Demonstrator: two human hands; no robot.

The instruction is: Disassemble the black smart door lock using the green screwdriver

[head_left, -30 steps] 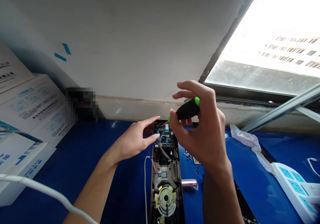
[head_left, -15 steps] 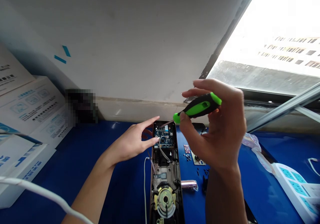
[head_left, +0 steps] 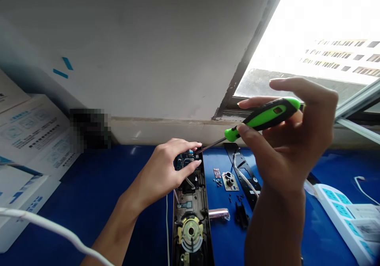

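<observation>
My right hand [head_left: 291,163] grips a green and black screwdriver [head_left: 261,117], which slants down to the left. Its tip reaches the upper right corner of a blue circuit board [head_left: 180,164], near my left fingertips; whether it sits on a screw is too small to tell. The board lies at the far end of a long dark device housing [head_left: 206,206], with a round brass-coloured part [head_left: 196,234] nearer to me. Over the board, my left hand [head_left: 163,165] has its thumb and index finger stretched apart and covers part of it. Whether it presses on the board, I cannot tell.
Right of the housing lie loose screws [head_left: 218,183], a small metal plate [head_left: 230,182], a black strip [head_left: 245,169] with a cable, a black part [head_left: 242,215] and a pink wrapped cylinder [head_left: 219,214]. A power strip [head_left: 341,208] is further right; white boxes [head_left: 32,131] stand left.
The screwdriver tip has moved from the board's upper left to its upper right corner, my right hand shifting right. My left fingers have moved further across the board. The view has shifted slightly.
</observation>
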